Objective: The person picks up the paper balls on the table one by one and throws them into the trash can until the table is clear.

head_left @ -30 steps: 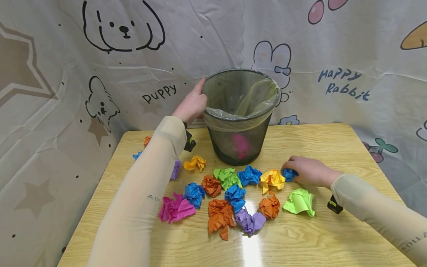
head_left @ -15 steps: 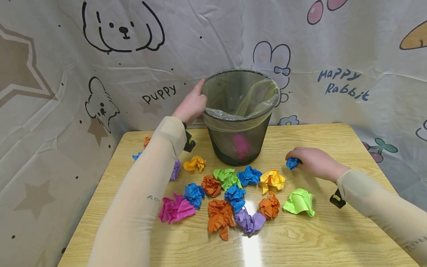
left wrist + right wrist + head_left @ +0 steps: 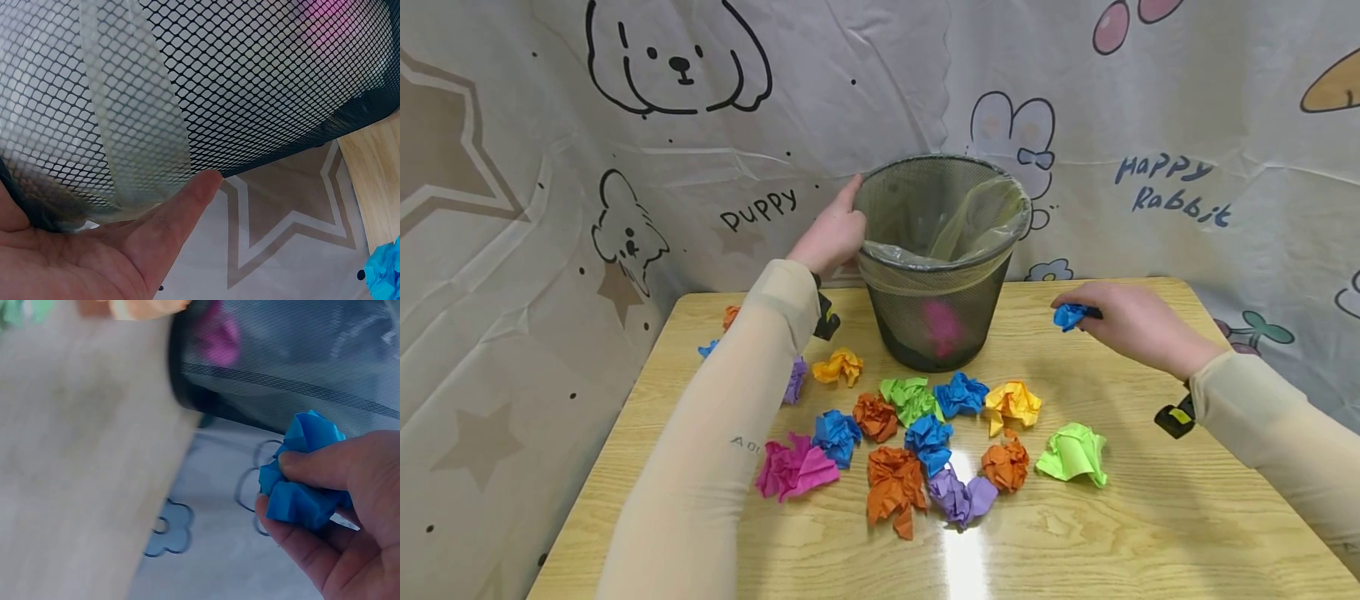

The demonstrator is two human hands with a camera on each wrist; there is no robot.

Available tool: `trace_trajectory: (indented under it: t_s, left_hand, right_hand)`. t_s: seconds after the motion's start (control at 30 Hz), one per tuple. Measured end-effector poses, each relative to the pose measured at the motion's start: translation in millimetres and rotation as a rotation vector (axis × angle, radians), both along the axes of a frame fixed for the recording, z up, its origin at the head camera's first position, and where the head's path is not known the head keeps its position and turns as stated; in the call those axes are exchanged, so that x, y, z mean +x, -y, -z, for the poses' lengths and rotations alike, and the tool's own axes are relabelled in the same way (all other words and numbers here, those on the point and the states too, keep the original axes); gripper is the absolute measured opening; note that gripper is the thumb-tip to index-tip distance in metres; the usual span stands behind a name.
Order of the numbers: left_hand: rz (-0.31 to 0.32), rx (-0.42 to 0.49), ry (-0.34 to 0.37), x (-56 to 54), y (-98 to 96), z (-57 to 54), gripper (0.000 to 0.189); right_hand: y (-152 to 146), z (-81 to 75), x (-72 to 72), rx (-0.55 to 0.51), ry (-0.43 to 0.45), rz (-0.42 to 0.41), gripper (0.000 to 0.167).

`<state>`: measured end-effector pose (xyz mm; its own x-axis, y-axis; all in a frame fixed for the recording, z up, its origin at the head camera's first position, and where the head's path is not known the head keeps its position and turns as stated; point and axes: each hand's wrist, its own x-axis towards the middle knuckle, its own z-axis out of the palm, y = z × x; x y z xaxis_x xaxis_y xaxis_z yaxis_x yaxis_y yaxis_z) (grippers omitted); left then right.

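Observation:
A black mesh wastebasket [image 3: 936, 312] with a clear plastic liner [image 3: 947, 279] stands upright at the back of the table; a pink crumpled paper shows through its mesh. My left hand [image 3: 831, 233] holds the basket's left rim, and the left wrist view shows the thumb [image 3: 187, 203] lying along the outside of the mesh. Between the thumb and fingers of my right hand [image 3: 1135, 325] is a blue crumpled paper ball [image 3: 306, 481], raised over the table to the right of the basket. The right wrist view shows the ball close to the basket's side.
Several crumpled papers lie in front of the basket, among them a yellow one [image 3: 1013, 404], a light green one [image 3: 1073, 454], a purple one [image 3: 961, 497] and a magenta one [image 3: 796, 469]. My left forearm partly covers more at the left. A printed curtain [image 3: 880, 83] hangs behind the wooden table [image 3: 1060, 542].
My right hand has lifted the blue paper ball off the table beside the yellow one and moved it up and slightly right. The left hand and the wastebasket have stayed put.

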<state>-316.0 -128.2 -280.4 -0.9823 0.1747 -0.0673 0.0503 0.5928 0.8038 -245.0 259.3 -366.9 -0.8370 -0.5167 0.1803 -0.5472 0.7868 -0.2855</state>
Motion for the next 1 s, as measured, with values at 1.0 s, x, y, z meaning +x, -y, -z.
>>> trace_trajectory:
  t_s: [1.0]
  left_hand:
    - [-0.003, 0.033, 0.013, 0.8, -0.1, 0.2, 0.071]
  right_hand:
    - [52, -102.7, -17.6, -0.305, -0.322, 0.079, 0.030]
